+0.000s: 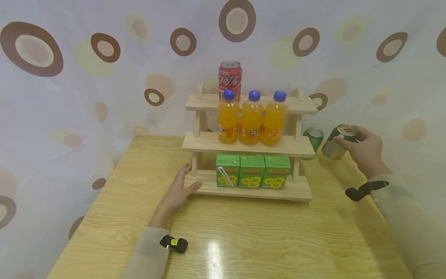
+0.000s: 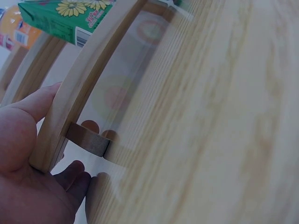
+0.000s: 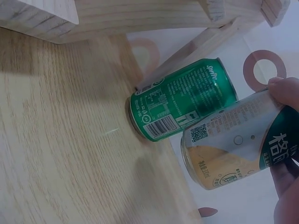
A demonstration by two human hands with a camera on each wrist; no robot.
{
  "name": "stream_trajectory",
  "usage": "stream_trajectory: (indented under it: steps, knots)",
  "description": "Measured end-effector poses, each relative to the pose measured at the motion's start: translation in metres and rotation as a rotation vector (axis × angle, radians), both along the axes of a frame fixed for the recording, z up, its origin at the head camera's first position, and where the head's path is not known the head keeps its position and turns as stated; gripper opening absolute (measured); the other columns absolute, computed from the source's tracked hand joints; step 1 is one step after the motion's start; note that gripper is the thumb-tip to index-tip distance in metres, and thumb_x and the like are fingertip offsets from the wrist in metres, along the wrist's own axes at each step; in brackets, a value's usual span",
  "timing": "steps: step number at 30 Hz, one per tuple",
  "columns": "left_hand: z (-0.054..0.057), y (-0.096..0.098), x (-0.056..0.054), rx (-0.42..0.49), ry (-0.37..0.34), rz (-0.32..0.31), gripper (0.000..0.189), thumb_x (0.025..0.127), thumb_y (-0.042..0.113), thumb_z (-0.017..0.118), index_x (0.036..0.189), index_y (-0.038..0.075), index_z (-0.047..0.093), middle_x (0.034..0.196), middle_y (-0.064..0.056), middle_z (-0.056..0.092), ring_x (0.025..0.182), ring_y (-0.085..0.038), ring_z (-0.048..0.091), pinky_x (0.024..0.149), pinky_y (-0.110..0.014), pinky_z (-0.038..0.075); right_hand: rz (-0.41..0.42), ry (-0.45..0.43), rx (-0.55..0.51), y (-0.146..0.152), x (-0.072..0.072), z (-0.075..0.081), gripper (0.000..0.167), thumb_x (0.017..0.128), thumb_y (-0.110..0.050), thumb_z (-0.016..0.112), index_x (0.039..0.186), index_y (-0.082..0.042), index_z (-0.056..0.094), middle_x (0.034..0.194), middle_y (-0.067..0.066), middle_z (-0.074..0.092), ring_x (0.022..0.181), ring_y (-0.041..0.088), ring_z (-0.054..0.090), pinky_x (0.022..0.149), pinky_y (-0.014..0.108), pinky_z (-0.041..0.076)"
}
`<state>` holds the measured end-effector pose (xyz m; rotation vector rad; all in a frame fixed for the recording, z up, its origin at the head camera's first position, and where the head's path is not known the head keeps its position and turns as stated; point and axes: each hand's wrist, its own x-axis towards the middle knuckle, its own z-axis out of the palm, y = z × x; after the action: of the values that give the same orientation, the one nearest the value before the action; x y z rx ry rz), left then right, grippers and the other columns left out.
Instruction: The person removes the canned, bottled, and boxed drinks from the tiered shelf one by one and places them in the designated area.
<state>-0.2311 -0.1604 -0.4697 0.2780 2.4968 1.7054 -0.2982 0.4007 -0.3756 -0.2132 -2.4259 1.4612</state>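
My right hand (image 1: 370,150) grips a white, green and gold drink can (image 3: 229,142) near its top. The can is tilted, its base toward the wooden rack, and overlaps a green Sprite can (image 3: 184,100) in the right wrist view. That Sprite can stands on the table behind the rack's right end, partly hidden in the head view. At the rack's other end, my left hand (image 1: 177,192) holds the bottom shelf (image 2: 70,98), thumb over the top and fingers round the edge. Three green drink cartons (image 1: 252,172) stand in a row on this shelf.
Three orange soda bottles (image 1: 251,124) with blue caps stand on the middle shelf (image 1: 205,143). A red cola can (image 1: 230,75) is on the top shelf (image 1: 203,101). The wood-grain table (image 1: 244,228) meets a curtain (image 1: 104,89) with circle patterns behind.
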Motion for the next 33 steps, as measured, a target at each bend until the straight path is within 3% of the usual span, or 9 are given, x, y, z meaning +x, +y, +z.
stream_trajectory:
  steps: [6,12,19,26,29,33]
  knots:
    - [-0.001,-0.001,-0.001,-0.006,0.007,0.002,0.075,0.097,0.035,0.063,0.156,0.016,0.021,0.165,-0.007,0.003,0.149,-0.032,-0.001,0.116,-0.06,0.005,-0.017,0.005,0.033,0.004,-0.007,-0.01,0.071,0.08,-0.041,0.08,0.141,-0.013,0.055,0.11,-0.017,0.059,0.089,-0.001,0.054,0.072,0.006,0.044]
    - [-0.003,-0.001,-0.002,-0.014,0.013,-0.016,0.075,0.098,0.034,0.063,0.156,0.014,0.021,0.165,-0.009,0.001,0.149,-0.033,-0.002,0.116,-0.061,0.005,-0.041,0.0,0.053,0.007,-0.013,-0.025,0.077,0.08,-0.042,0.08,0.142,-0.006,0.052,0.111,-0.015,0.058,0.098,0.0,0.049,0.074,0.005,0.043]
    - [-0.003,-0.002,-0.003,-0.015,0.006,0.001,0.076,0.097,0.036,0.064,0.156,0.015,0.02,0.165,-0.007,0.002,0.149,-0.031,-0.001,0.116,-0.058,0.005,-0.066,-0.008,0.042,0.005,-0.02,-0.03,0.083,0.079,-0.044,0.08,0.146,-0.007,0.048,0.108,-0.017,0.055,0.096,-0.001,0.049,0.07,0.006,0.045]
    - [-0.002,-0.002,-0.002,-0.011,0.012,-0.005,0.075,0.097,0.033,0.064,0.156,0.015,0.021,0.165,-0.009,0.002,0.149,-0.033,-0.001,0.115,-0.061,0.005,-0.062,0.024,-0.002,0.002,-0.026,-0.037,0.074,0.081,-0.038,0.08,0.141,-0.004,0.053,0.107,-0.018,0.057,0.092,-0.002,0.054,0.07,0.006,0.047]
    - [-0.002,-0.001,-0.002,0.0,0.015,-0.006,0.075,0.097,0.033,0.064,0.156,0.015,0.021,0.165,-0.009,0.002,0.149,-0.034,-0.002,0.115,-0.061,0.004,-0.076,0.033,0.002,0.002,-0.03,-0.042,0.071,0.081,-0.038,0.081,0.138,-0.005,0.056,0.103,-0.018,0.057,0.086,-0.001,0.054,0.064,0.008,0.047]
    - [-0.002,-0.001,-0.001,0.009,0.015,-0.006,0.074,0.097,0.033,0.064,0.156,0.015,0.022,0.165,-0.008,0.003,0.149,-0.034,-0.001,0.116,-0.061,0.004,-0.1,0.011,0.014,0.002,-0.033,-0.05,0.072,0.081,-0.041,0.079,0.14,-0.007,0.054,0.112,-0.008,0.058,0.088,0.002,0.052,0.061,0.009,0.046]
